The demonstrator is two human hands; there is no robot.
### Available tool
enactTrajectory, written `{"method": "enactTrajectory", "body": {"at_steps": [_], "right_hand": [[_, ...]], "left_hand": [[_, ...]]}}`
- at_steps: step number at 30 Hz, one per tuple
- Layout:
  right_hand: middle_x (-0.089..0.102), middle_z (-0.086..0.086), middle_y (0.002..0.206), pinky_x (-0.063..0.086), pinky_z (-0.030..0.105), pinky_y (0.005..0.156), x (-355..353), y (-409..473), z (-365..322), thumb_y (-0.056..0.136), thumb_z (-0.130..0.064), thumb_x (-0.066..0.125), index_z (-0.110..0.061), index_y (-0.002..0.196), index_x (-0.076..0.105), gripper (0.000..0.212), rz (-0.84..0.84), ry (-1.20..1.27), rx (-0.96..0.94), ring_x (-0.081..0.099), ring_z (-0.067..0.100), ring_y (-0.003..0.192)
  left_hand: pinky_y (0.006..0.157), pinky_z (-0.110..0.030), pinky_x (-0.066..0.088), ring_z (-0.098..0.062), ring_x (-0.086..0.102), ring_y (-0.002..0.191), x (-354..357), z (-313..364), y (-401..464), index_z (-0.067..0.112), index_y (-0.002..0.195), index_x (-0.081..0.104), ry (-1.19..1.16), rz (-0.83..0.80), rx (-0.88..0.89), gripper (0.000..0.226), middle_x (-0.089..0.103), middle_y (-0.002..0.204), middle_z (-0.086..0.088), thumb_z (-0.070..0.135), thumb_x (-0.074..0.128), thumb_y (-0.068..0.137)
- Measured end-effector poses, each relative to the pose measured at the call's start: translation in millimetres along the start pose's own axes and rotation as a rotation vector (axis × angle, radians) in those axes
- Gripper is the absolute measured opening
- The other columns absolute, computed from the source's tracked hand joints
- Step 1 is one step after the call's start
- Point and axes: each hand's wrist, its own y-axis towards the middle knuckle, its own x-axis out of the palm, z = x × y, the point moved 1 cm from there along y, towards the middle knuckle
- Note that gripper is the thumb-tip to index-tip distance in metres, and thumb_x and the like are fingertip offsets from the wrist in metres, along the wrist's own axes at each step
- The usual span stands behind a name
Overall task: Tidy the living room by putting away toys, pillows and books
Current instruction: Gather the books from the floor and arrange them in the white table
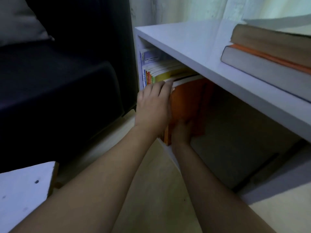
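An orange book (188, 105) stands upright in the open compartment of a white shelf unit (193, 52), at the right end of a row of upright books (161, 71). My right hand (182, 132) grips the orange book at its lower front edge. My left hand (154, 106) lies flat against the fronts of the row, fingertips on their tops just left of the orange book. Two thick books (269, 52) lie stacked on top of the shelf at the right.
A dark sofa (58, 84) with a grey pillow (20, 21) stands left of the shelf. The compartment right of the orange book (235, 132) is dark and bare. A white board or table corner (25, 190) sits at lower left. Light floor lies below.
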Motion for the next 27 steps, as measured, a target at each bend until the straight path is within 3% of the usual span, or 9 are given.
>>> {"method": "enactTrajectory", "body": {"at_steps": [4,6,12,16,18,20,23,25,27], "right_hand": [[0.040,0.016,0.147,0.031,0.046,0.111,-8.0,-51.1,-69.8,0.092,-0.026,0.050,-0.009,0.145,0.035,0.057,0.027,-0.128,-0.006,0.040,0.034,0.133],[0.044,0.013,0.143,0.035,0.047,0.109,-16.3,-75.8,-102.6,0.091,-0.023,0.049,-0.012,0.143,0.039,0.054,-0.029,-0.193,-0.097,0.045,0.032,0.128],[0.063,0.003,0.102,0.049,0.035,0.082,-42.1,-153.2,-244.3,0.093,-0.020,0.044,-0.015,0.109,0.064,0.026,-0.429,-0.432,-0.509,0.058,0.020,0.093],[0.065,0.004,0.102,0.039,0.025,0.078,-88.1,-173.8,-339.8,0.093,-0.021,0.042,-0.015,0.105,0.069,0.030,-0.263,-0.521,-0.800,0.057,0.020,0.093],[0.063,0.004,0.108,0.042,0.030,0.086,-124.9,-159.0,-368.7,0.090,-0.022,0.040,-0.017,0.109,0.065,0.032,-0.110,-0.534,-0.827,0.057,0.024,0.103],[0.056,0.008,0.106,0.038,0.038,0.093,-163.0,-129.9,-376.7,0.083,-0.021,0.038,-0.017,0.100,0.058,0.026,0.002,-0.686,-0.689,0.053,0.031,0.109],[0.048,0.010,0.107,0.032,0.037,0.091,-200.7,-89.9,-361.8,0.088,-0.016,0.034,-0.011,0.087,0.052,0.018,-0.082,-0.995,-0.345,0.042,0.027,0.099],[0.049,0.014,0.129,0.031,0.040,0.099,-204.0,-72.2,-343.5,0.091,-0.021,0.030,-0.010,0.114,0.057,0.037,-0.172,-1.190,-0.281,0.043,0.032,0.115],[0.036,0.016,0.147,0.019,0.056,0.110,-199.1,-60.5,-324.1,0.081,-0.036,0.024,-0.016,0.142,0.040,0.066,-0.139,-1.319,-0.218,0.029,0.037,0.135]], "left_hand": [[0.101,-0.042,0.032,-0.027,0.046,0.121,-49.5,-17.1,-8.8,0.017,0.136,0.049,0.007,0.009,-0.094,0.042,0.053,0.133,-0.005,0.024,0.045,0.095],[0.102,-0.042,0.032,-0.027,0.045,0.122,-80.7,-29.5,-10.4,0.018,0.136,0.048,0.012,0.018,-0.185,0.041,0.052,0.134,-0.006,0.023,0.047,0.096],[0.106,-0.043,0.035,-0.026,0.042,0.123,-186.2,-32.9,10.2,0.019,0.134,0.047,-0.125,0.165,-0.434,0.036,0.049,0.134,-0.006,0.025,0.045,0.099],[0.097,-0.044,0.046,-0.023,0.052,0.110,-216.3,3.1,48.4,0.019,0.122,0.056,-0.262,0.161,-0.348,0.028,0.057,0.120,-0.004,0.025,0.045,0.098],[0.088,-0.033,0.047,-0.018,0.057,0.102,-217.7,38.5,70.9,0.018,0.114,0.062,-0.348,0.037,-0.282,0.022,0.062,0.112,-0.001,0.025,0.049,0.097],[0.079,-0.028,0.044,-0.016,0.059,0.099,-210.2,78.7,88.1,0.017,0.110,0.064,-0.397,-0.172,-0.209,0.023,0.064,0.108,0.001,0.031,0.052,0.096],[0.077,-0.032,0.046,-0.018,0.059,0.098,-189.3,134.0,103.2,0.014,0.111,0.065,-0.319,-0.518,-0.108,0.045,0.063,0.109,0.001,0.053,0.053,0.092],[0.075,-0.034,0.048,-0.021,0.060,0.092,-176.5,157.5,109.9,0.009,0.108,0.062,-0.167,-0.691,-0.087,0.063,0.063,0.107,-0.003,0.067,0.051,0.086],[0.075,-0.035,0.051,-0.024,0.059,0.090,-169.5,171.9,114.7,0.011,0.110,0.055,-0.094,-0.788,-0.126,0.069,0.059,0.110,-0.006,0.073,0.052,0.081]]}}
